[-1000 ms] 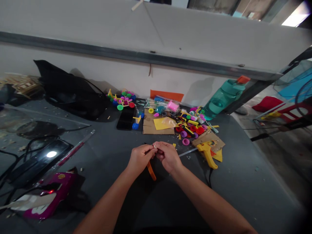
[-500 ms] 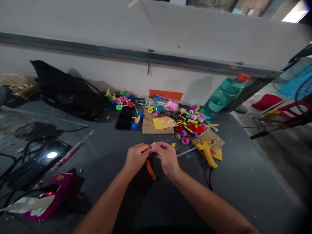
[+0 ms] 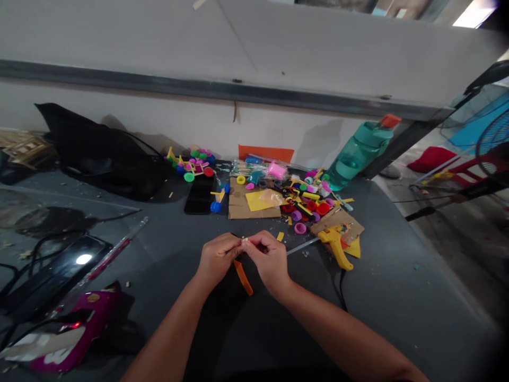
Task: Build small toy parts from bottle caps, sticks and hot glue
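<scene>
At the far left, a magenta box sits on the tabletop, with a black bag behind it; a phone lies nearer the middle. Next comes the left hand, its thumb and fingertips pinched on a tiny pale piece, which is held up between both hands. An orange handle slants out below; whether the left hand grips it, I cannot tell. The right hand closes thumb and forefinger on the same piece from its side. Farther right are a clear stick, a yellow glue gun and a green bottle. With so little to hold, the piece could slip or snap if the two pinches press unevenly; the right hand might also nudge the stick just beside it and turn the gun. Compared with a second ago, the view has swung slightly right, both hands sit a touch further left, and the right forefinger arches more, but the shared pinch remains.
</scene>
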The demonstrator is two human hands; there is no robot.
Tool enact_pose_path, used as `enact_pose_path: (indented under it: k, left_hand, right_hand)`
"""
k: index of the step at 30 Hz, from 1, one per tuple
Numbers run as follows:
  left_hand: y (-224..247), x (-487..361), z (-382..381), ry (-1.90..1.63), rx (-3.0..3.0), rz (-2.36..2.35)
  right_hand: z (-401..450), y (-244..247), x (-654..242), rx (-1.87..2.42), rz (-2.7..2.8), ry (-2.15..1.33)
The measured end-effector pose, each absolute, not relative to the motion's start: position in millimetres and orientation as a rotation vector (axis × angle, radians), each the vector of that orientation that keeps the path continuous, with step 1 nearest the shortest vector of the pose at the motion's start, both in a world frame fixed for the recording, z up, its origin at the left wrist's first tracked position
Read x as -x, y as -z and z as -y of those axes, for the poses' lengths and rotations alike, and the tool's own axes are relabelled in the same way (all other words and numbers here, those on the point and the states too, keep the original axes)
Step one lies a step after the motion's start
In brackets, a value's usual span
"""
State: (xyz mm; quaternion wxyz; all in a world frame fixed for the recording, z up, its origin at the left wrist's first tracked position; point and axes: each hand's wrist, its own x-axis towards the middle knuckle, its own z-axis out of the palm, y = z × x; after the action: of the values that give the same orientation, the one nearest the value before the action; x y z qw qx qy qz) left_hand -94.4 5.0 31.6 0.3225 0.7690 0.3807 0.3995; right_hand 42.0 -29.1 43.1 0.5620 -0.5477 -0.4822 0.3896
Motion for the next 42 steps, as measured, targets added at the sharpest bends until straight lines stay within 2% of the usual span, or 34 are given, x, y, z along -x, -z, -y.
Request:
enact_pose_path:
  k: [10,15,25,33,42]
  left_hand:
    - [-31.7,89.2,-4.0,-0.964,-1.951,-1.072]
    - [-30.6,81.5,-0.2,-0.88,-1.615,-1.065]
    - [-36.1,77.9,1.9,-0.824,-1.109,-0.995]
    - [-36.4,78.7,-0.6,-0.867,-0.95,-0.995]
    - [-35.7,80.3,-1.4,-0.896,-0.937,-0.974]
  right_hand:
    - [25.4,-33.8,-43.1,1.29,1.065,-0.939]
    - [22.6,-31.3,-43.9,1.268,0.97,-0.966]
    - [19.7,-34.4,-36.1,1.111,0.675,-1.276]
    - [15.2,-28.2,-42.9,1.051,0.568,-1.442]
    - [15.9,-27.4,-45.0,1.043,0.7,-1.421]
